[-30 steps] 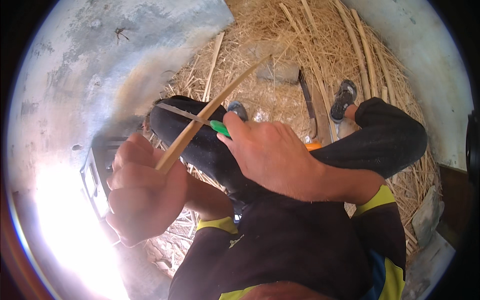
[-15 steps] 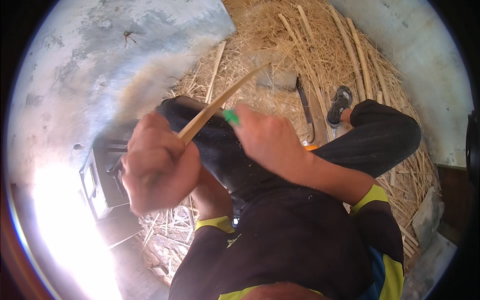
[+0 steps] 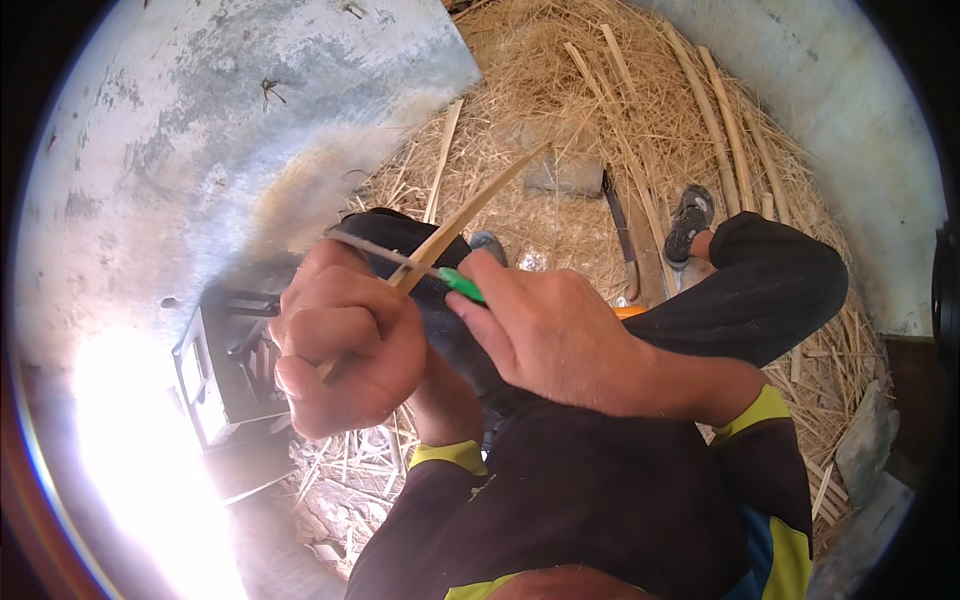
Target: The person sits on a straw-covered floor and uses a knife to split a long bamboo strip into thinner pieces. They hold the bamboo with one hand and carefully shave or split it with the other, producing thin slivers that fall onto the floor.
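The pale strip (image 3: 452, 229) slants above the left knee (image 3: 392, 226), its near part clenched in the left grip (image 3: 345, 340) this side of it. The right grip (image 3: 565, 335) is closed round a green-handled knife (image 3: 462, 285); I'd keep its blade (image 3: 375, 249) shallow, strokes clear of the left grip.

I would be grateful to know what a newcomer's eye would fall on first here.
Probably the green-handled knife in the right hand, near the centre, its blade crossing a pale strip gripped by the left hand. Next might come the white glare at lower left, then the straw-like litter at the top.
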